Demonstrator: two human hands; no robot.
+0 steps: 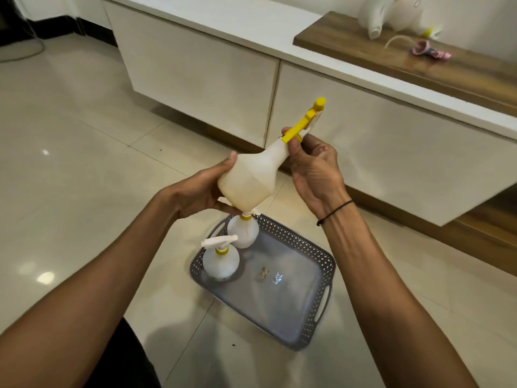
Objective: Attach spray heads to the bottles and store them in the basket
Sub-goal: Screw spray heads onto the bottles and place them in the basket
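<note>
While the left hand (204,191) cups the white spray bottle (251,177) by its round base, tilted above the grey basket (316,298), the right hand (313,169) pinches the yellow spray head (305,121) at its neck. Two capped bottles (221,261) stand inside the basket.

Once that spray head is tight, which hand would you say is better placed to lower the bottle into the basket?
Probably the left hand: it cradles the bottle body, directly above the basket. The right hand only pinches the yellow spray head at the neck.
</note>
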